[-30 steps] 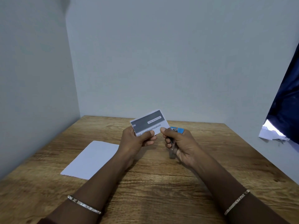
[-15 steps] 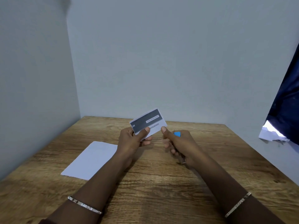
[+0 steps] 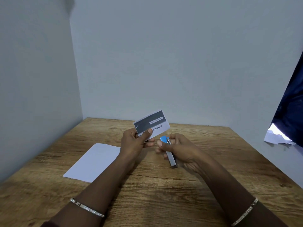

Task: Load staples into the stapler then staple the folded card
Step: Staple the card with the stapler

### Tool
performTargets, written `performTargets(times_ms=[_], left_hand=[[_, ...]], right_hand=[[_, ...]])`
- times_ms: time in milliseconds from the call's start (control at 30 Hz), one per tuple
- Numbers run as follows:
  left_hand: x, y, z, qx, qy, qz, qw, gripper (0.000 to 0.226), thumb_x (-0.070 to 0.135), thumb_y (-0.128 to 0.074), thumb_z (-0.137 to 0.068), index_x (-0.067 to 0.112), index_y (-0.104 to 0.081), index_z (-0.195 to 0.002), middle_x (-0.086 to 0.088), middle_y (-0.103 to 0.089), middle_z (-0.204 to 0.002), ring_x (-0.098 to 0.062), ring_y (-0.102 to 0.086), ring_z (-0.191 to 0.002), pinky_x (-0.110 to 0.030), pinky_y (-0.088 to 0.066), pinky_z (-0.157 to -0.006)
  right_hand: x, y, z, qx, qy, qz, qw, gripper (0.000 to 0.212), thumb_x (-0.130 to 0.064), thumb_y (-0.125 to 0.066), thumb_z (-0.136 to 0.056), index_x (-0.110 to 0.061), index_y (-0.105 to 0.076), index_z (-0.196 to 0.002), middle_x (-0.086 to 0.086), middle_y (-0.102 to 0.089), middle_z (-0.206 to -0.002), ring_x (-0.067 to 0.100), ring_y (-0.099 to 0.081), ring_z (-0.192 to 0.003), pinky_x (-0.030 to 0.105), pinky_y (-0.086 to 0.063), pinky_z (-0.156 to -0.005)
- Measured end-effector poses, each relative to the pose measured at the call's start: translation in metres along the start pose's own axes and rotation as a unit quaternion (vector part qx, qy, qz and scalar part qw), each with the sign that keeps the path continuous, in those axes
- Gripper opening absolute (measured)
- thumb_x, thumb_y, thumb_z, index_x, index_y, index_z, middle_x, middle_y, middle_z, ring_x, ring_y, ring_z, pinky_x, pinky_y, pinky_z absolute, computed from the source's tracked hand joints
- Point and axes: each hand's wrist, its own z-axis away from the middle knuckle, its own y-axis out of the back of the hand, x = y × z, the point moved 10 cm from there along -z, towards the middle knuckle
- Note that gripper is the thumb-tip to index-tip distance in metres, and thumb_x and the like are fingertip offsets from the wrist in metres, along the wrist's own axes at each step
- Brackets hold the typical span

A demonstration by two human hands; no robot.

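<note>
My left hand (image 3: 134, 143) pinches the folded card (image 3: 152, 124), a white card with a dark grey band and printed text, holding it up above the wooden table (image 3: 164, 185). My right hand (image 3: 182, 148) grips a small stapler (image 3: 169, 153) with a blue end and a long metal body. The stapler's metal end points toward me and its blue end sits just below the card's lower right edge. The card and stapler are close but apart.
A blank white sheet of paper (image 3: 93, 161) lies flat on the table to the left of my left arm. Grey walls close the table at the back and left. Dark cloth and crumpled white paper (image 3: 277, 136) hang at the right edge.
My right hand drew back from the card's edge and turned the stapler, so its metal body now shows. My left hand kept the card raised, shifting it slightly right.
</note>
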Motion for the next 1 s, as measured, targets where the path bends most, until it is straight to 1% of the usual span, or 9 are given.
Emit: performTargets(times_ms=[67, 100, 200, 300, 467, 567, 700, 833, 1000], left_hand=[[0.000, -0.001, 0.000, -0.007, 0.000, 0.001, 1.000, 0.016, 0.015, -0.078, -0.088, 0.010, -0.076, -0.103, -0.012, -0.081, -0.087, -0.023, -0.078, -0.075, -0.029, -0.063, -0.070], [0.000, -0.002, 0.000, -0.010, -0.002, 0.000, 1.000, 0.017, 0.014, -0.079, -0.087, 0.009, -0.076, -0.103, -0.013, -0.081, -0.086, -0.022, -0.077, -0.073, -0.028, -0.063, -0.069], [0.001, -0.003, 0.001, -0.015, -0.004, 0.008, 1.000, 0.015, 0.012, -0.080, -0.086, 0.008, -0.076, -0.100, -0.014, -0.078, -0.079, -0.020, -0.074, -0.069, -0.027, -0.061, -0.067], [0.002, -0.005, 0.001, -0.019, -0.004, 0.022, 1.000, 0.019, 0.011, -0.080, -0.086, 0.005, -0.075, -0.103, -0.014, -0.078, -0.078, -0.019, -0.073, -0.069, -0.026, -0.060, -0.067], [0.003, -0.009, 0.003, -0.030, -0.003, 0.029, 0.999, 0.021, 0.010, -0.081, -0.084, 0.004, -0.077, -0.103, -0.016, -0.080, -0.083, -0.019, -0.076, -0.068, -0.023, -0.059, -0.064], [0.003, -0.011, 0.003, -0.040, -0.005, 0.025, 0.999, 0.020, 0.010, -0.082, -0.083, 0.005, -0.077, -0.102, -0.020, -0.080, -0.086, -0.023, -0.078, -0.071, -0.026, -0.061, -0.066], [0.003, -0.014, 0.003, -0.049, -0.002, 0.016, 0.999, 0.023, 0.010, -0.081, -0.084, 0.003, -0.077, -0.105, -0.022, -0.080, -0.089, -0.035, -0.077, -0.082, -0.032, -0.063, -0.074], [0.005, -0.017, 0.004, -0.056, -0.004, 0.007, 0.998, 0.025, 0.009, -0.081, -0.084, 0.003, -0.076, -0.107, -0.020, -0.080, -0.089, -0.031, -0.077, -0.077, -0.029, -0.063, -0.071], [0.009, -0.021, 0.006, -0.066, -0.011, 0.016, 0.998, 0.019, 0.009, -0.081, -0.084, 0.003, -0.078, -0.102, -0.018, -0.080, -0.084, -0.021, -0.078, -0.070, -0.022, -0.060, -0.065]], right_hand=[[-0.010, -0.002, -0.001, -0.016, 0.045, -0.012, 0.999, 0.022, -0.013, -0.079, -0.087, -0.005, -0.071, -0.107, 0.017, -0.079, -0.095, 0.018, -0.075, -0.079, 0.024, -0.059, -0.064], [-0.014, -0.001, -0.001, -0.012, 0.063, -0.022, 0.998, 0.022, -0.012, -0.077, -0.089, -0.002, -0.072, -0.108, 0.018, -0.079, -0.094, 0.017, -0.075, -0.077, 0.023, -0.060, -0.065], [-0.016, 0.010, -0.003, 0.016, 0.067, -0.057, 0.996, 0.034, -0.020, -0.078, -0.086, -0.005, -0.073, -0.116, 0.013, -0.081, -0.101, 0.016, -0.076, -0.078, 0.025, -0.061, -0.064], [-0.011, 0.012, -0.003, 0.001, 0.030, -0.085, 0.996, 0.042, -0.029, -0.081, -0.077, -0.012, -0.075, -0.114, 0.002, -0.081, -0.100, 0.013, -0.075, -0.076, 0.026, -0.060, -0.060], [-0.009, 0.004, -0.005, -0.031, 0.020, -0.145, 0.989, 0.058, -0.026, -0.089, -0.064, -0.001, -0.071, -0.114, 0.010, -0.079, -0.090, 0.016, -0.075, -0.083, 0.026, -0.060, -0.058], [-0.009, 0.002, -0.005, -0.042, 0.030, -0.152, 0.987, 0.041, -0.024, -0.089, -0.065, -0.003, -0.076, -0.097, 0.018, -0.077, -0.092, 0.017, -0.076, -0.082, 0.025, -0.059, -0.057], [-0.008, 0.004, -0.004, -0.035, 0.035, -0.154, 0.987, 0.024, -0.021, -0.087, -0.068, -0.005, -0.079, -0.085, 0.023, -0.075, -0.088, 0.016, -0.071, -0.063, 0.022, -0.054, -0.048], [-0.010, 0.007, -0.004, -0.020, 0.041, -0.115, 0.992, 0.025, -0.029, -0.090, -0.061, -0.012, -0.082, -0.076, 0.018, -0.076, -0.084, 0.018, -0.067, -0.067, 0.027, -0.049, -0.058], [-0.013, 0.012, -0.004, 0.001, 0.053, -0.109, 0.993, 0.035, -0.030, -0.093, -0.053, -0.010, -0.083, -0.080, 0.015, -0.077, -0.081, 0.023, -0.064, -0.074, 0.032, -0.037, -0.065]])
